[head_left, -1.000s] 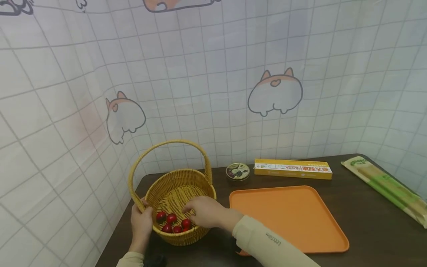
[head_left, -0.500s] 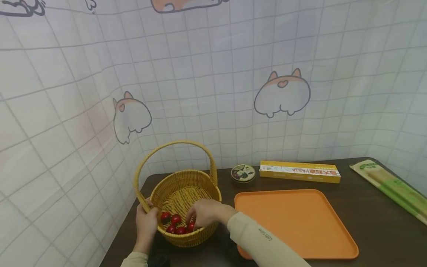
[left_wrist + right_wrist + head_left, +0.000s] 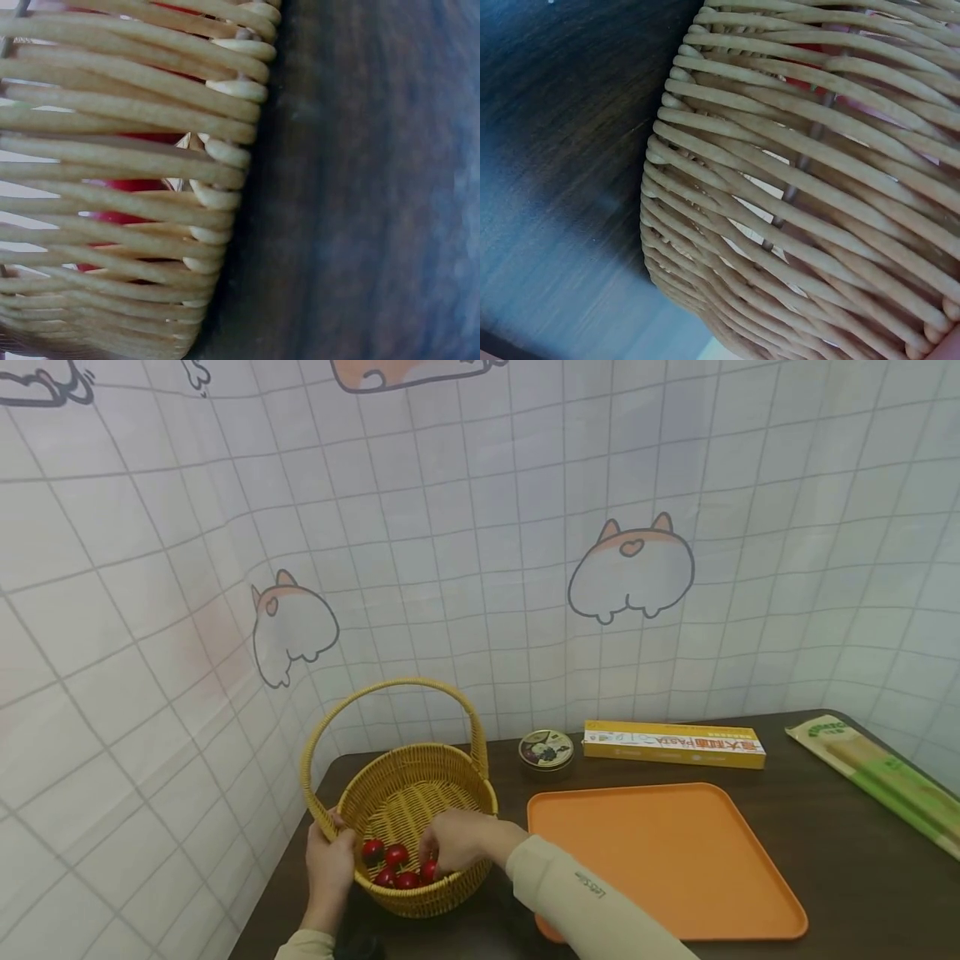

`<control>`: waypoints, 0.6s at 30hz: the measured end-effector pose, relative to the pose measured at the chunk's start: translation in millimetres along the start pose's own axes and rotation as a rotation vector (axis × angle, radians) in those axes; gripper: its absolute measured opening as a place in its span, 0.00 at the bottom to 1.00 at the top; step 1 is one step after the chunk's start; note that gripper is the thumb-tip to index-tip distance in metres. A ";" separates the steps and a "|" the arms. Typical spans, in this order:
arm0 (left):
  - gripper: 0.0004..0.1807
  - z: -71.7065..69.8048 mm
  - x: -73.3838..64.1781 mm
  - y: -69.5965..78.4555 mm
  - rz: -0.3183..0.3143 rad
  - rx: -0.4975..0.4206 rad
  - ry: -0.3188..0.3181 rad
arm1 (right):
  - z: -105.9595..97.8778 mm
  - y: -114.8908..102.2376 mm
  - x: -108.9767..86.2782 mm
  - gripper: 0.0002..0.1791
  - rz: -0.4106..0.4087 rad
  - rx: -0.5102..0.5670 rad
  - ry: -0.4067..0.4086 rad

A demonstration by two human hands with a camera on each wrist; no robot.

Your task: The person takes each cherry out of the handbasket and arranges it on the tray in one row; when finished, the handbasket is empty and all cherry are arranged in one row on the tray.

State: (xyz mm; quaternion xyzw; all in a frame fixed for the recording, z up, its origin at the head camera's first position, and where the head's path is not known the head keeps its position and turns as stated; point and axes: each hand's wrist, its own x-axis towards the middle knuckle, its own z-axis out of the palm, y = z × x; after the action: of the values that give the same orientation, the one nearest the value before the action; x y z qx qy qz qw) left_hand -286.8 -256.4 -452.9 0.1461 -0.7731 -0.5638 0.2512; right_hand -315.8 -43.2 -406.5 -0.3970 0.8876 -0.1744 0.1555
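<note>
A yellow woven basket with a tall arched handle stands on the left part of the table. My left hand grips its left side at the foot of the handle, thumb over the rim. Several small, round, glossy red fruits lie on the basket's near floor, with bits of green among them. Reaching over the right rim, my right hand has its fingers curled down and pinches the rightmost red fruit; its fingertips are partly hidden. Both wrist views show mostly the basket's woven wall, with red behind the gaps.
An orange tray lies right of the basket, partly under the right sleeve. Behind it are a round tin and a yellow pasta box. A green-and-cream long packet lies far right. A patterned white curtain encloses the table.
My right hand has lowered from above the fruits and closed its fingers on the rightmost one. The left hand keeps its grip on the basket. The head view shifted slightly.
</note>
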 end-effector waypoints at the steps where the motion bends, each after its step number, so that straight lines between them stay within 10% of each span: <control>1: 0.12 0.1 0.1 0.0 -0.002 -0.001 0.000 | 0.0 0.0 0.0 0.11 -0.004 0.009 -0.003; 10: 0.12 0.5 -1.3 1.7 0.009 -0.006 0.000 | 0.0 2.1 -0.3 0.14 -0.073 0.058 0.001; 18: 0.12 0.1 -1.3 2.0 0.012 0.007 0.006 | 2.9 10.5 -11.3 0.15 -0.161 0.289 0.262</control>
State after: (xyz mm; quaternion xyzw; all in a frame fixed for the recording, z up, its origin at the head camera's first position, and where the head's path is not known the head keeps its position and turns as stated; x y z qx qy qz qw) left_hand -285.7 -255.1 -451.3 0.1439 -0.7753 -0.5590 0.2563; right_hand -314.2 -28.6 -412.0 -0.4142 0.8312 -0.3621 0.0796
